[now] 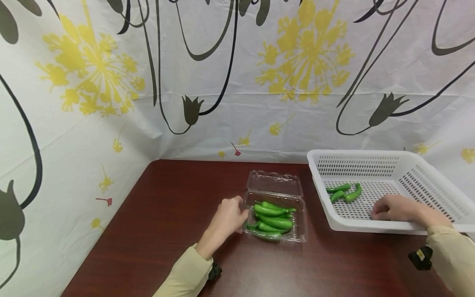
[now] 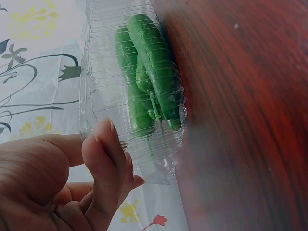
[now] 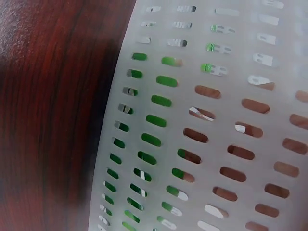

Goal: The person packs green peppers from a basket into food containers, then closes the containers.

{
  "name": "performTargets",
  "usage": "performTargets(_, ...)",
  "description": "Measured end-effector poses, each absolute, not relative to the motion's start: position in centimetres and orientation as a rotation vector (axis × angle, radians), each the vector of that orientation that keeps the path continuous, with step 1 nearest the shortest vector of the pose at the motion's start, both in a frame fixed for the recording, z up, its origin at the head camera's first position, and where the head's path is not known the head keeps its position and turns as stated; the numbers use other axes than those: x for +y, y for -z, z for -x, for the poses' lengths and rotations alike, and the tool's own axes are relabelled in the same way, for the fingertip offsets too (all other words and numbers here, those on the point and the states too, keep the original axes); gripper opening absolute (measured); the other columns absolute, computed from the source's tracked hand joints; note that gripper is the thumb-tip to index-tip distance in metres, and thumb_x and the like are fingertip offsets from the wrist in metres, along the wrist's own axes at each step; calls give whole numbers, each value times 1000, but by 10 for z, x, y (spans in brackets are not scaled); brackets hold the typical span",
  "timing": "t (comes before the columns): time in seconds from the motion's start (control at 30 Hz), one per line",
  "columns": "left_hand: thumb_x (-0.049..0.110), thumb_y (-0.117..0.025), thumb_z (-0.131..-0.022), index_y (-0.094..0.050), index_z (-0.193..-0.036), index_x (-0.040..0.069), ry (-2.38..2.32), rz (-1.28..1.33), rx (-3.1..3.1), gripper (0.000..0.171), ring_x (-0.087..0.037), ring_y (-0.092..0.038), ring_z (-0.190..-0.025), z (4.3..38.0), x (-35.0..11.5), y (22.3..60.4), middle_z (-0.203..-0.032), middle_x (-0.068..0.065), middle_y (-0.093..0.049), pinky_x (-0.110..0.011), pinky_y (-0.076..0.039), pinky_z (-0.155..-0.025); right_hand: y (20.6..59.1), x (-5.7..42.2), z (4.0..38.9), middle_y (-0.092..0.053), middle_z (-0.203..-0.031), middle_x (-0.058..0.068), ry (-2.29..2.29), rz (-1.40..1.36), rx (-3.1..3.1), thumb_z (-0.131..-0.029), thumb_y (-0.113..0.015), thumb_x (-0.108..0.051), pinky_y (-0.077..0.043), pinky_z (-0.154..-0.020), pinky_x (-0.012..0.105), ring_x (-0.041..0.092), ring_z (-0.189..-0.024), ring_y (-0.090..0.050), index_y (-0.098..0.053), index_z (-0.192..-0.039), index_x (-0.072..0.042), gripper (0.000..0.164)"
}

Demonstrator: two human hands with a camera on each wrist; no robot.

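My left hand (image 1: 227,215) is at the left side of an open clear plastic container (image 1: 301,231), its thumb and fingers pinching the edge. Several green chili peppers (image 1: 272,222) lie inside; through the ribbed wall they also show in the left wrist view (image 2: 151,67). My right hand (image 1: 398,208) reaches down inside a white slotted basket (image 1: 323,206), fingers curled near its floor. Through the slots in the right wrist view, a long green chili pepper (image 3: 156,120) shows against the fingers; from above the hand hides it. More green chili peppers (image 1: 352,193) lie at the basket's left.
The container's raised lid (image 1: 274,183) leans back behind it. Both stand on a dark red-brown wooden table (image 1: 178,198). A patterned cloth (image 1: 237,82) hangs along the back and left edges. The basket's near rim (image 1: 375,227) passes under the right forearm.
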State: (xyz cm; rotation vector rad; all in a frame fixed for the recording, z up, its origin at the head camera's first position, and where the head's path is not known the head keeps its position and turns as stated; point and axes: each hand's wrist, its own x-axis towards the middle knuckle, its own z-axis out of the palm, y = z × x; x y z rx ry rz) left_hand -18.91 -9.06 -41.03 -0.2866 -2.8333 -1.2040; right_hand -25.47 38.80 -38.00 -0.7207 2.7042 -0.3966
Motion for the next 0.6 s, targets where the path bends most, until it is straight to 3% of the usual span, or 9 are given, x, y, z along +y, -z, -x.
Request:
performTargets(0.17, 6, -68, -92, -63, -117, -9, 1206, 278, -2840, 30, -5, -56, -36, 188, -90, 410, -58, -1, -57, -23, -49, -41, 382, 387, 251, -59, -76, -11, 457, 752, 2746, -93, -70, -11, -40, -58, 24, -1, -65, -45, -70, -88, -13, 6)
performTargets(0.6, 5, -69, -91, -62, -117, -10, 1213, 280, -2837, 30, -5, -56, -36, 188, -90, 410, -59, -1, -58, -22, -48, -40, 383, 385, 252, -65, -78, -12, 485, 816, 3000, -90, -74, -6, -48, -59, 27, -2, -68, -55, -70, -86, -12, 8)
